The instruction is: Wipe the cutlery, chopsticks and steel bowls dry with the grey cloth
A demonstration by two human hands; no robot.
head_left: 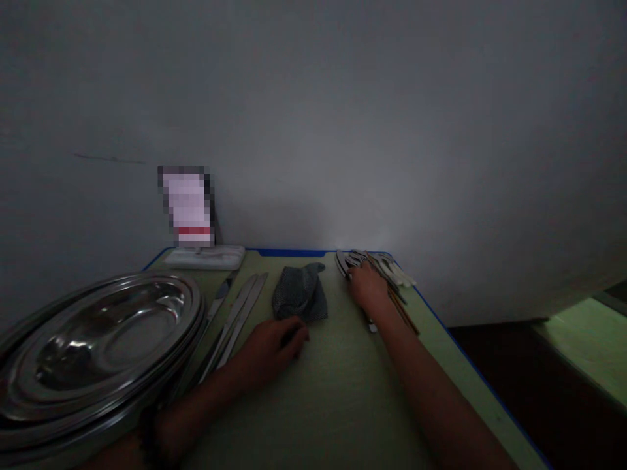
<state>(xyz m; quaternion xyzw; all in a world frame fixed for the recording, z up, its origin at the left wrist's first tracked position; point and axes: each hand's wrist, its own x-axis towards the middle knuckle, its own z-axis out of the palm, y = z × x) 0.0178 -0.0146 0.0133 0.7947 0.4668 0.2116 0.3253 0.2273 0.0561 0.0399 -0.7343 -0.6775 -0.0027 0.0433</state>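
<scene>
My left hand (274,349) rests low over the table, fingers loosely curled and a gap between thumb and forefinger. Nothing shows in it. Just beyond its fingertips lies a crumpled grey cloth (300,294). Over at the right, my right hand (368,287) reaches onto a pile of cutlery (379,264), its fingers curled down among the pieces. What it grips is hidden by the hand. Several table knives (247,307) lie side by side to the left of the cloth, partly behind my left forearm.
A stack of oval steel dishes (132,333) fills the table's left side. A phone (189,205), blurred out, leans on the wall behind a white stand (204,257). The pale green table (337,398) has a blue edge. A grey wall (313,130) rises directly behind it.
</scene>
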